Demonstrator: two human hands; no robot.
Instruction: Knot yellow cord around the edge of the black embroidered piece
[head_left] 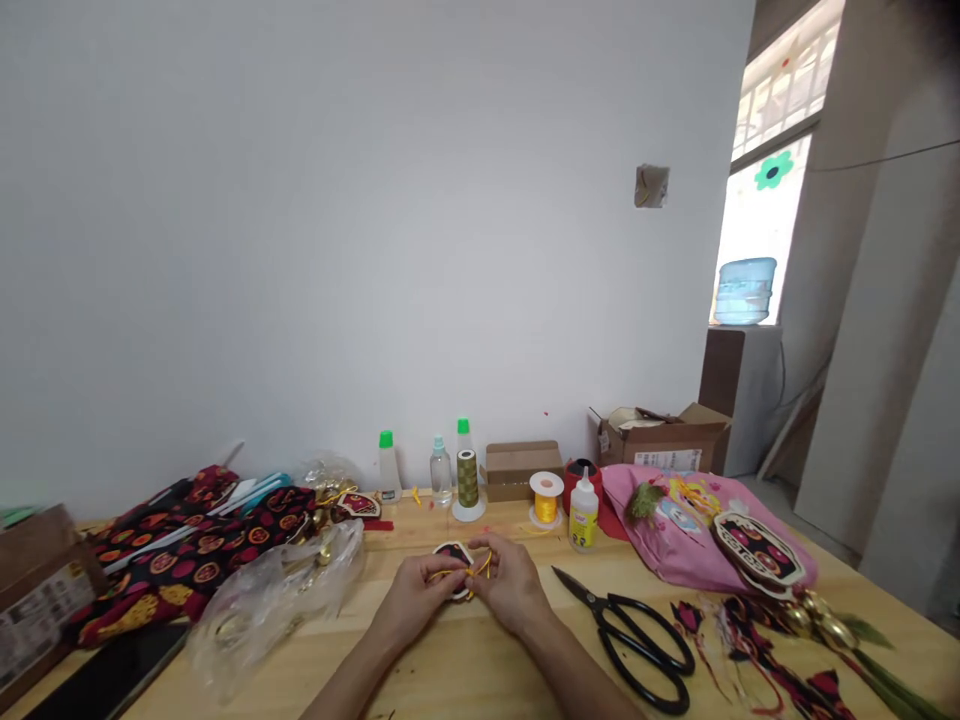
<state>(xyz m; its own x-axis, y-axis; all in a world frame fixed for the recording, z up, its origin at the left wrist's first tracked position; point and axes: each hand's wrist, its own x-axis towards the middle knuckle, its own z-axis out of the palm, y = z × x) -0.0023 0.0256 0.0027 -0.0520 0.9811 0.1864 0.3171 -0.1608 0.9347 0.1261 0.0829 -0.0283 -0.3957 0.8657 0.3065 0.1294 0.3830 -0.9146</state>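
Note:
My left hand (417, 598) and my right hand (512, 586) meet at the middle of the wooden table, fingertips pinched close together. Between them runs a thin yellow cord (490, 566), with a loop showing by my right fingers. Partly covered by the fingers is a small dark ornament with a pale border (452, 550). Where exactly the cord meets the ornament is hidden. To the right of my right hand lie black-handled scissors (626, 630), blades slightly apart. A spool of yellow cord (546, 502) stands behind my hands, beside a white glue bottle with a yellow label (583, 520).
Behind stand an olive thread cone (466, 480), a clear bottle (441, 475) and a small cardboard box (523, 470). Patterned fabric (202, 560) and a plastic bag (277, 590) lie left. A pink bag (675, 545), a larger ornament (759, 550) and fabric scraps (750, 640) lie right.

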